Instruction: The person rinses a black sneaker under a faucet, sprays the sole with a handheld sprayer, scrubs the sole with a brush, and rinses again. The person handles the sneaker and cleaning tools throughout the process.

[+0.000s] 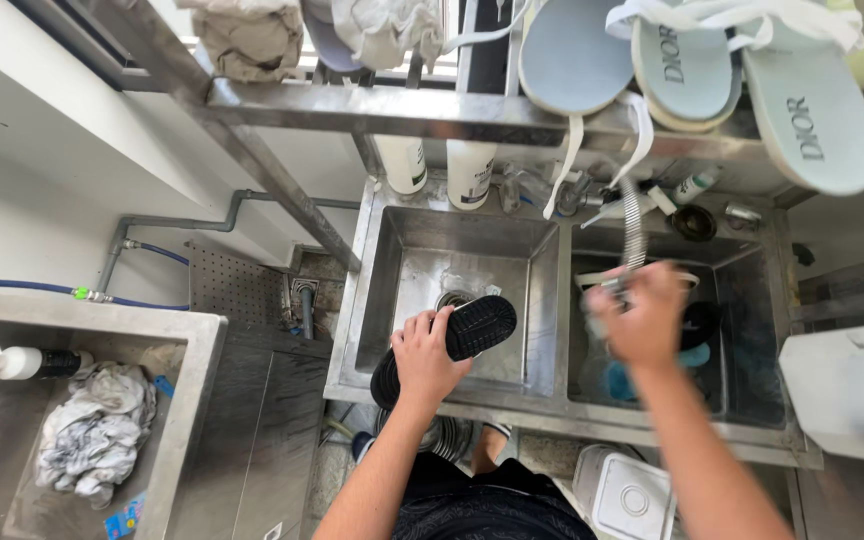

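Over the left basin of the double stainless-steel sink [542, 275], the left hand [427, 355] grips a black rubber-soled sandal [447, 345], sole up (likely so water reaches the tread). The right hand [642, 320], blurred, closes around a flexible metal sprayer hose [633, 225] above the right basin.

Bright daylight, motion-blurred right hand [644, 322], wide-angle distortion

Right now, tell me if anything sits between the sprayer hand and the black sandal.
Only the steel divider wall between the two basins lies between them. The right hand grips the hose sprayer over the right basin; the left hand holds the black sandal over the left basin.
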